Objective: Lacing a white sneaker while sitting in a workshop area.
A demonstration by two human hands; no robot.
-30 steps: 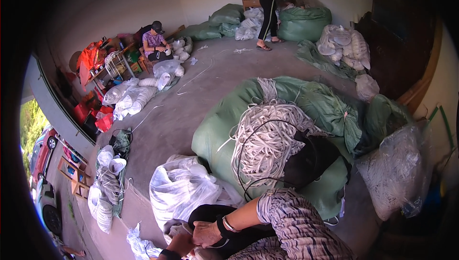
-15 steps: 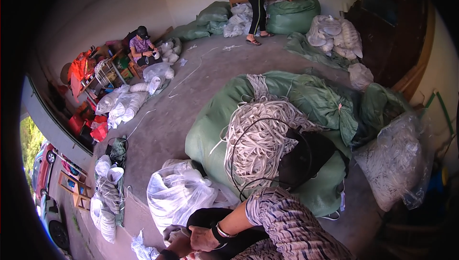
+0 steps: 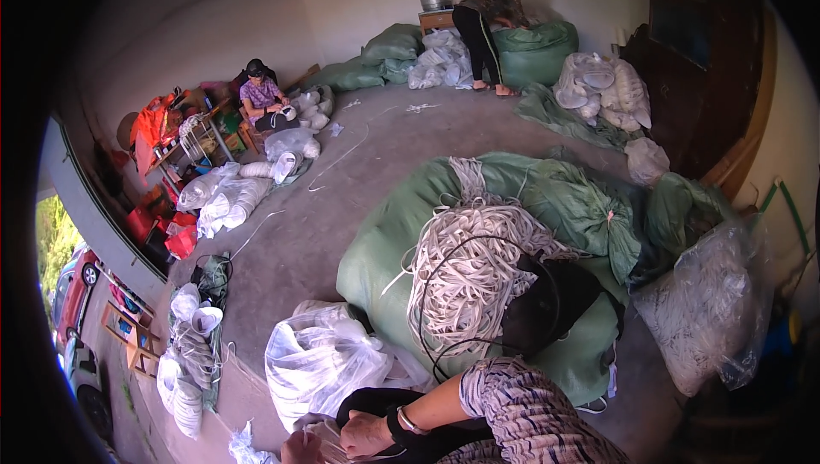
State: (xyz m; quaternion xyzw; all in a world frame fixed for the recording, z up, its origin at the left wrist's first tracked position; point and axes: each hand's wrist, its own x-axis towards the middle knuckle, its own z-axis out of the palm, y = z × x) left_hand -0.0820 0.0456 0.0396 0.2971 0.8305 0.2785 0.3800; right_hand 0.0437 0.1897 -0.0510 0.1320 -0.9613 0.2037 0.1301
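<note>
My right hand point(image 3: 366, 435) comes in from the lower right on a patterned sleeve, a band on the wrist, fingers closed on a pale bundle of white bands point(image 3: 329, 440). My left hand point(image 3: 298, 449) sits at the bottom edge, partly cut off, gripping the same bundle from the left. Both hands rest over dark cloth point(image 3: 384, 402) on my lap. Just above them lies a clear plastic bag point(image 3: 320, 360) stuffed with white material. To the right a heap of loose white bands point(image 3: 474, 272) lies on a big green sack point(image 3: 384, 250).
A seated person point(image 3: 260, 97) works at the far left among white bundles point(image 3: 226, 195). Another person point(image 3: 487, 16) bends over a green sack point(image 3: 538, 50) at the back wall. Filled clear bags point(image 3: 709, 310) stand at right. White rolls point(image 3: 188, 344) line the doorway at left.
My hands have stayed together on the bundle and dropped lower in the picture as my head moved. The standing person at the back has stayed bent over the green sack.
</note>
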